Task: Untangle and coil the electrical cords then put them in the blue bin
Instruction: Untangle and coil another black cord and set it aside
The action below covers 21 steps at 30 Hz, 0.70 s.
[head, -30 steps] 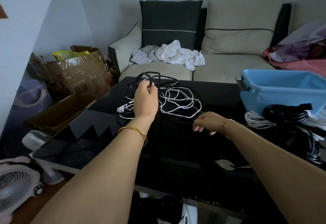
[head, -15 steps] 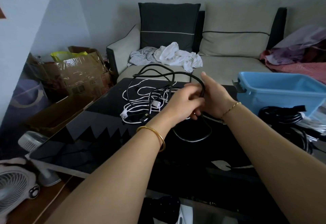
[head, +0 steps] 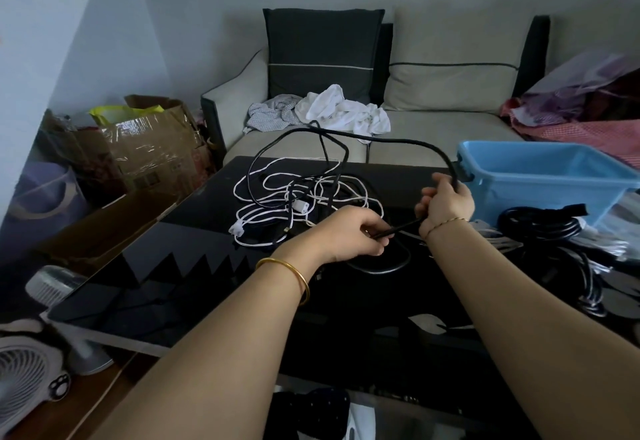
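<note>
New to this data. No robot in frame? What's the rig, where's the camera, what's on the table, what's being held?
There is no robot here: a person works with two bare hands. Every picture comes from one wide-angle camera worn on the head, looking forward and down, so both forearms reach in from the bottom edge. On the black table lies a tangle of white cord and black cord. The right hand holds the black cord lifted in a long arc. The left hand pinches a black stretch lower down. The blue bin stands at the right, with coiled cords in front of it. A sofa is behind.
</note>
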### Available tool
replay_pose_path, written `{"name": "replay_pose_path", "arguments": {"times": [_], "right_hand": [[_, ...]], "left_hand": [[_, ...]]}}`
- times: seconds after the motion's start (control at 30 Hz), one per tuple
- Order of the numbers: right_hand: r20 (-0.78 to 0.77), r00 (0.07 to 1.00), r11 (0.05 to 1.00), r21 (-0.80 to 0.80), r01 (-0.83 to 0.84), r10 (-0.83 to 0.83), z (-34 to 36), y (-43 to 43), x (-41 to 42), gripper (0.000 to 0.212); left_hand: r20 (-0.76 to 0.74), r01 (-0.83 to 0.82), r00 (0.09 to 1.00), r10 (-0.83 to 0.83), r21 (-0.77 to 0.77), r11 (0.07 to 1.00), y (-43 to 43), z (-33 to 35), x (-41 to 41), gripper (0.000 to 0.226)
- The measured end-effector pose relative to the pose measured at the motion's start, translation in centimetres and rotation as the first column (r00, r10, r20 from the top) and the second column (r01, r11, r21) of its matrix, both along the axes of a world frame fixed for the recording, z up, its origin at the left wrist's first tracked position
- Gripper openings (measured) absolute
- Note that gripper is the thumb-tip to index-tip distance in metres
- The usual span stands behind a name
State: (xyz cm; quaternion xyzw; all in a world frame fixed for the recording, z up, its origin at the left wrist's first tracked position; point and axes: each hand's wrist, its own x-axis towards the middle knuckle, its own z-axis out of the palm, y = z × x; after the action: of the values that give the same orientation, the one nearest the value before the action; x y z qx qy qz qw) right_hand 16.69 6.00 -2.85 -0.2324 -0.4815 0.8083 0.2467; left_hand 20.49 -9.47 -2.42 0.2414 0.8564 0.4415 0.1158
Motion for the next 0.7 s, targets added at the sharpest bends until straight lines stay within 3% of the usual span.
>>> {"name": "replay_pose_path", "arguments": {"times": [0.07,0.17,0.27,0.37,0.5,0.6,0.7], "right_hand": [[0.022,0.996,0.995,-0.051,0.086,-0.085,-0.5,0.7,0.0,0.02],[-0.018,0.995,0.994,-0.03,0.101,-0.101,-0.1,1.4,0.3,0.019],[-0.105,0.994,0.997,0.082,0.004,0.005,1.6,1.5,0.6,0.017],[-0.187,0.975,0.99,0.1,-0.099,0.116,3.0,0.8,1.0,0.017],[-0.271,0.942,0.957,-0.158,-0.244,0.196,4.3,0.0,1.1,0.02],[-0.307,0.925,0.834,-0.432,-0.344,0.223,5.1,0.1,1.1,0.021],[-0.316,0.93,0.734,-0.584,-0.347,0.188,5.5,0.7,1.0,0.022]], "left_hand": [[0.048,-0.024,0.999,0.019,0.088,0.996,0.0,0.1,0.0,0.028],[0.132,-0.205,0.975,0.18,0.207,0.956,-0.8,0.2,-0.4,0.022],[0.266,-0.394,0.911,0.316,0.328,0.858,-2.2,-0.2,-0.9,0.023],[0.308,-0.446,0.886,0.347,0.358,0.82,-3.1,-0.4,-1.1,0.026],[0.284,-0.361,0.919,0.273,0.329,0.873,-2.8,0.0,-0.9,0.036],[0.258,-0.192,0.959,0.115,0.299,0.935,-2.3,0.5,-0.1,0.041],[0.298,-0.095,0.955,-0.009,0.334,0.938,-2.2,1.0,0.4,0.039]]}}
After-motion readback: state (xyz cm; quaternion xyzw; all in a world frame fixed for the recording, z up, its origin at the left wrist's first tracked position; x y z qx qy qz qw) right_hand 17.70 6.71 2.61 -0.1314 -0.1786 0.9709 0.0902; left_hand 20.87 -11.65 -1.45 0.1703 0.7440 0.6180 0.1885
